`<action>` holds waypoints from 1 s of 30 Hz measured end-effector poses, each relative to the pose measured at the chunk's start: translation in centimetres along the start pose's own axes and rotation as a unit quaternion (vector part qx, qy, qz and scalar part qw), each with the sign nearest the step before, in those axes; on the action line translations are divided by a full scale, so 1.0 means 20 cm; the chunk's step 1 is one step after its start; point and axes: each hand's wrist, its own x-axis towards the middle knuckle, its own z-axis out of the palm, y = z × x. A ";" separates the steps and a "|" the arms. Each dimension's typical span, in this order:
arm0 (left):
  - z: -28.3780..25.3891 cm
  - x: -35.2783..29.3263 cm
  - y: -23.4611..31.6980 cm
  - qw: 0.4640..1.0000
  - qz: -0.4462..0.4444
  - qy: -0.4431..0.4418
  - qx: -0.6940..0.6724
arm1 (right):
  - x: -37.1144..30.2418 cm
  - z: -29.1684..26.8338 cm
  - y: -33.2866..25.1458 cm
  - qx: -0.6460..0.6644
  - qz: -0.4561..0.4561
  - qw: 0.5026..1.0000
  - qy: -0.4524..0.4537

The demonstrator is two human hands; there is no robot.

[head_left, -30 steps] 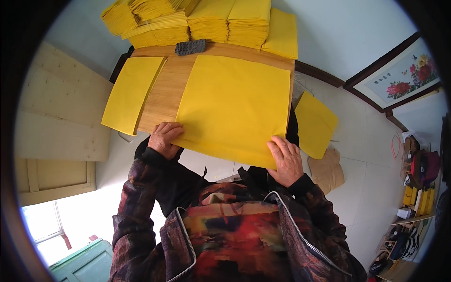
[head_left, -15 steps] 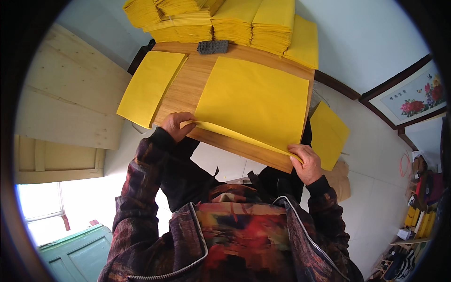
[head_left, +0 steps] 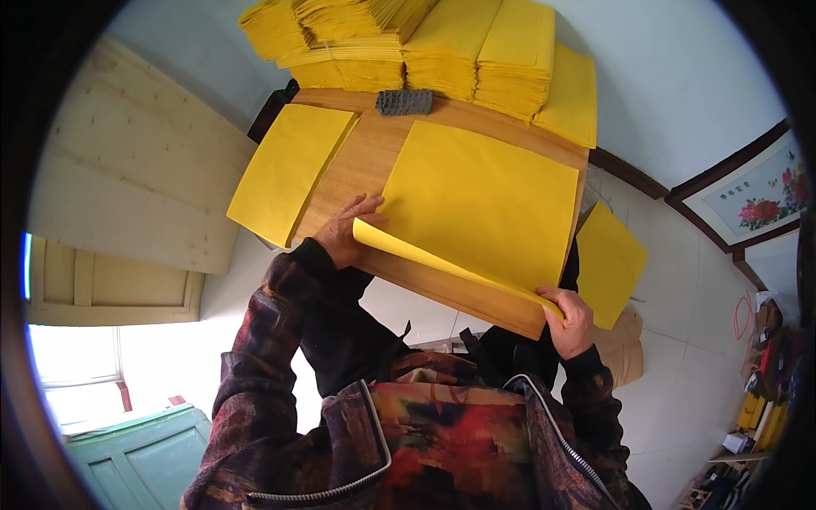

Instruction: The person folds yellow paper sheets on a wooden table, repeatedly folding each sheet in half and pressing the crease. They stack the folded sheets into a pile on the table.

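Observation:
A large yellow paper sheet point(head_left: 484, 200) lies on a wooden table point(head_left: 361, 166), its near edge curled up and folded over. My left hand point(head_left: 347, 231) pinches the near left corner of that sheet. My right hand point(head_left: 571, 319) grips the near right corner at the table's front edge. Both forearms come up from below in dark patterned sleeves.
A second yellow sheet point(head_left: 289, 170) hangs over the table's left edge. Stacks of yellow paper point(head_left: 425, 47) fill the far side, with a grey block point(head_left: 405, 102) before them. Another yellow sheet point(head_left: 608, 263) and brown paper point(head_left: 625, 353) lie on the floor at right. Wooden boards point(head_left: 136, 187) stand at left.
The sheet's near edge, flat one second ago, is now lifted and folded toward the far side. Both hands moved from resting on it to gripping its near corners.

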 end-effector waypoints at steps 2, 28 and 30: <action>-0.01 0.04 -0.02 0.998 -0.008 -0.050 -0.049 | 0.01 -0.01 -0.01 -0.004 0.029 1.000 -0.009; 0.05 0.22 0.04 0.904 -0.368 0.105 -0.189 | 0.43 -0.02 0.17 -0.065 0.152 0.986 0.037; 0.07 0.23 0.05 0.904 -0.346 0.141 -0.207 | 0.44 -0.01 0.17 -0.073 0.166 0.983 0.036</action>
